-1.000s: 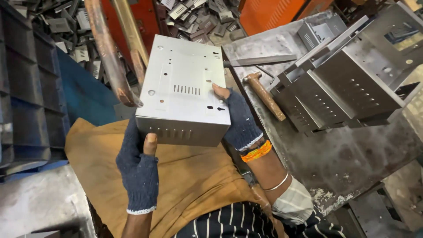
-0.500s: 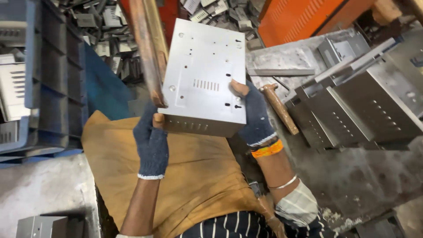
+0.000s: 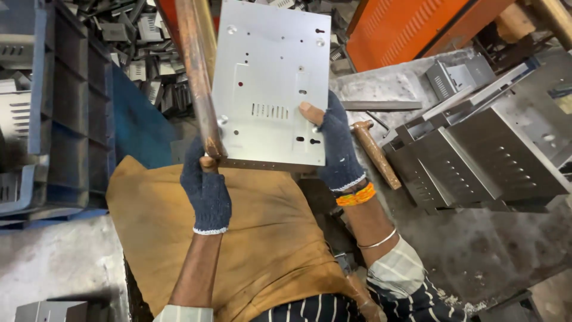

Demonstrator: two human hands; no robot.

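Head view: both gloved hands grip a grey sheet-metal box panel [image 3: 268, 83], held up above the lap with its flat perforated face toward the camera. Its long axis runs away from the body, far end tipped slightly right. The left hand [image 3: 205, 188] clasps the near left corner, beside a rusty bar [image 3: 199, 77]. The right hand [image 3: 336, 146] clamps the right edge, thumb on the face. A wooden-handled hammer [image 3: 375, 154] lies just beside it, near stacked metal housings [image 3: 476, 155].

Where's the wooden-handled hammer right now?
In the head view, the hammer lies on the grey bench, just right of the gloved right hand, left of the stacked metal boxes.
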